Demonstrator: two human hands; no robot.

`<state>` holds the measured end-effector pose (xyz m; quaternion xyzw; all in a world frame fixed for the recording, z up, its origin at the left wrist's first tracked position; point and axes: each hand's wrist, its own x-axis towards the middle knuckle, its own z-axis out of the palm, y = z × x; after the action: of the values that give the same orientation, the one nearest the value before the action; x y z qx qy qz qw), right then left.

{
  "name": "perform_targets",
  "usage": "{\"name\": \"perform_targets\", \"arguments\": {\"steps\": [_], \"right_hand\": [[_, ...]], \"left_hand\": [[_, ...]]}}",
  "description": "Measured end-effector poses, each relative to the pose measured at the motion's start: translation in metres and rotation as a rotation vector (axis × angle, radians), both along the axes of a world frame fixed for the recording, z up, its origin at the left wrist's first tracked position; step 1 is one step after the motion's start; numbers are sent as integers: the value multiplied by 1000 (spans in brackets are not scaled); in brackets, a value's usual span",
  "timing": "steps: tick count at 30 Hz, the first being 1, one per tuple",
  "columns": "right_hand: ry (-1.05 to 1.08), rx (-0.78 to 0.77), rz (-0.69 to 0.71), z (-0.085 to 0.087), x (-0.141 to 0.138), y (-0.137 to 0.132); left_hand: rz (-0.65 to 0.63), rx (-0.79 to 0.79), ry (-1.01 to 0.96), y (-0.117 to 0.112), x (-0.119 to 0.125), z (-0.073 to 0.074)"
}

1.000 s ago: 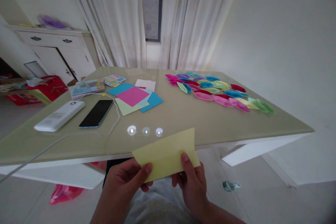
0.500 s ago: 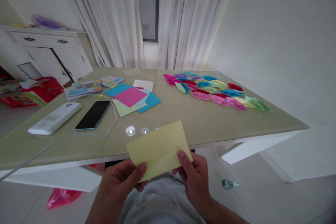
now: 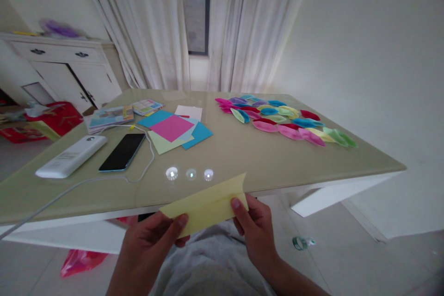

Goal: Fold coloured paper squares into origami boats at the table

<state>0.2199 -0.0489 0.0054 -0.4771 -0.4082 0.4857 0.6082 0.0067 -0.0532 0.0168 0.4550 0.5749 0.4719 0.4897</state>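
A sheet of yellow paper is stretched between my two hands, in front of the table's near edge and above my lap. A crease runs along its length and its upper part tilts away from me. My left hand pinches the left end, thumb on top and fingers beneath. At the right end my right hand has its thumb on the crease, with the fingers behind the paper. Further back lie loose sheets in blue, pale yellow and pink, with a pink sheet on top.
Folded coloured paper pieces lie in rows at the table's right. On the left are a black phone, a white device, a white cable and booklets. A bottle lies on the floor.
The yellow paper has tipped back and lower, showing a narrower face with a bend along it. My hands have shifted slightly left and keep their grip.
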Motion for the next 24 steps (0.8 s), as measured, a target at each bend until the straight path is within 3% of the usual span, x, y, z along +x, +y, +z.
{"name": "perform_targets", "arguments": {"steps": [7, 14, 24], "right_hand": [[10, 235, -63, 0, 11, -4], [1, 209, -45, 14, 15, 0], [47, 104, -135, 21, 9, 1]], "left_hand": [[-34, 64, 60, 3, -11, 6], [0, 35, 60, 0, -12, 2], [90, -8, 74, -11, 3, 20]]}}
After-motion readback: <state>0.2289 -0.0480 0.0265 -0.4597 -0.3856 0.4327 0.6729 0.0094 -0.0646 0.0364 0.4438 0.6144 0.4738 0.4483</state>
